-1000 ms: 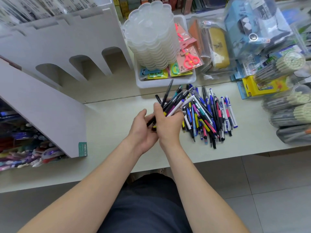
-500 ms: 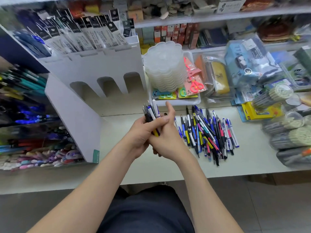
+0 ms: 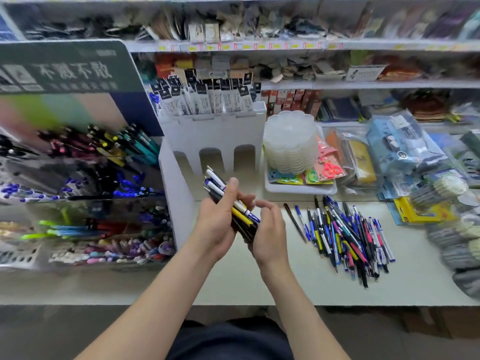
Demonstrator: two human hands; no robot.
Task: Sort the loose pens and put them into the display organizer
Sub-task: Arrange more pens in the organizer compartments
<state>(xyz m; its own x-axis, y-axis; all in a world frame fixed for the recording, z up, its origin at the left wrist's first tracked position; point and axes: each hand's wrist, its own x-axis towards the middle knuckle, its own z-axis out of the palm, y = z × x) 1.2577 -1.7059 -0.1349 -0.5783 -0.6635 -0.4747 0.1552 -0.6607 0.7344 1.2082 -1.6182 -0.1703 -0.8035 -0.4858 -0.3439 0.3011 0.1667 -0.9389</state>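
While my left hand (image 3: pixel 215 226) wraps a bundle of white, black and yellow plastic pens (image 3: pixel 228 201) at frame centre, right hand (image 3: pixel 270 229) loosely spread beside it, I judge them light, stiff, slippery: grip mid-barrel, firmly.

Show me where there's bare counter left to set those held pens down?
Bare counter lies between the white organizer and the loose pen pile, and along the front edge. Crowded: the tray behind, pencil bundles at right.

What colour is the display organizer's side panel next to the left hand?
The side panel is plain white; head view.
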